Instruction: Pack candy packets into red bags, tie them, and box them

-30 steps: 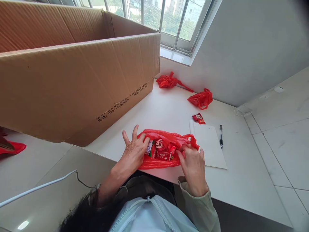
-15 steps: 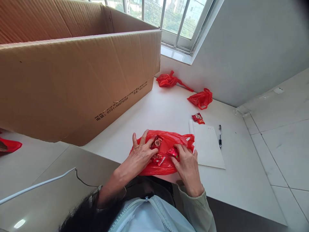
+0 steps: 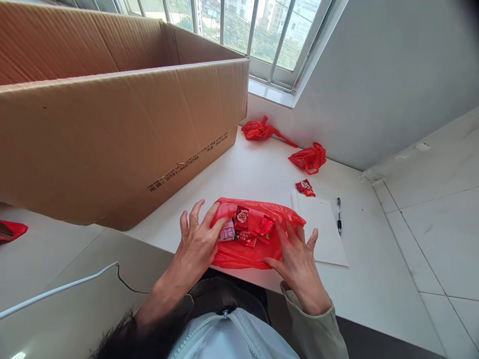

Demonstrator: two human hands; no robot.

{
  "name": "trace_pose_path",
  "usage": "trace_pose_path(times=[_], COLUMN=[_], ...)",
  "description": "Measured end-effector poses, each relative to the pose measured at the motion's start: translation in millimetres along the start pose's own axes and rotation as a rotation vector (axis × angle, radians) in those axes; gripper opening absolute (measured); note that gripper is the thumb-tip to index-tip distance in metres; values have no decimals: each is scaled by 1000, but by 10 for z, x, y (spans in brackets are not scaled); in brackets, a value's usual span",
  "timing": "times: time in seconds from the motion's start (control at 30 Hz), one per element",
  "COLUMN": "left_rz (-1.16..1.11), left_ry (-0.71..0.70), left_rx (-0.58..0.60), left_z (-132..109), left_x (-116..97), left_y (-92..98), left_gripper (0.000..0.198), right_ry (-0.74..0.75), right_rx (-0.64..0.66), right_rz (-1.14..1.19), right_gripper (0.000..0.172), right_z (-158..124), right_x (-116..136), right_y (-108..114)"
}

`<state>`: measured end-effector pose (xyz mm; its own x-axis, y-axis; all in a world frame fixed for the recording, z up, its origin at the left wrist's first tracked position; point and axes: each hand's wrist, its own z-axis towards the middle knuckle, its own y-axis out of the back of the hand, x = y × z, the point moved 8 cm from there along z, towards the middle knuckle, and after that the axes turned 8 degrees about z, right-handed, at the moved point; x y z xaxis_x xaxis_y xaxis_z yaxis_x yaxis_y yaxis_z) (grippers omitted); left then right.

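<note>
Red plastic bag (image 3: pixel 239 257) lies between left hand (image 3: pixel 197 243) and right hand (image 3: pixel 298 257) — both spread, touching its ends.

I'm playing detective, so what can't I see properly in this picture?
In the head view:
Box: its front side hides the bottom inside.
Farthest red bag: crumpled plastic hides any contents.
Purple packet: partly behind the left hand.
Red thing, far left: cut off by the picture's edge.

We have room over the white table (image 3: pixel 258 172) beyond the open red bag (image 3: pixel 239 258); the tall cardboard box (image 3: pixel 112 134) blocks our left, two red bundles (image 3: pixel 309 158) the far edge, and low paper (image 3: pixel 324 232) lies right.
</note>
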<state>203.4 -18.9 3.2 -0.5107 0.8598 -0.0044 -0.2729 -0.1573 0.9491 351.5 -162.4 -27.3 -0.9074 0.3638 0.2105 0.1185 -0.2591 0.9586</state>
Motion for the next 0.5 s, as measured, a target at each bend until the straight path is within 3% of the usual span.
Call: trace_pose_path(times=[0.13, 0.3, 0.37, 0.43, 0.5], left_rz=[-182, -330, -366, -376, -390], left_ry=[227, 317, 325, 333, 309], left_rx=[-34, 127, 163, 164, 164], left_z=[-36, -49, -70, -93, -103], left_x=[288, 402, 409, 423, 419], left_y=[10, -170, -206, -203, -188], left_gripper=[51, 48, 45, 43, 46], right_ry=[-44, -151, -146, -96, -125], right_rx=[25, 87, 145, 220, 177], right_rz=[104, 209, 293, 489, 702], right_gripper=[80, 76, 64, 42, 25], right_z=[15, 47, 33, 29, 94], right_x=[17, 98, 156, 170, -43], right_y=[88, 209, 305, 427, 599])
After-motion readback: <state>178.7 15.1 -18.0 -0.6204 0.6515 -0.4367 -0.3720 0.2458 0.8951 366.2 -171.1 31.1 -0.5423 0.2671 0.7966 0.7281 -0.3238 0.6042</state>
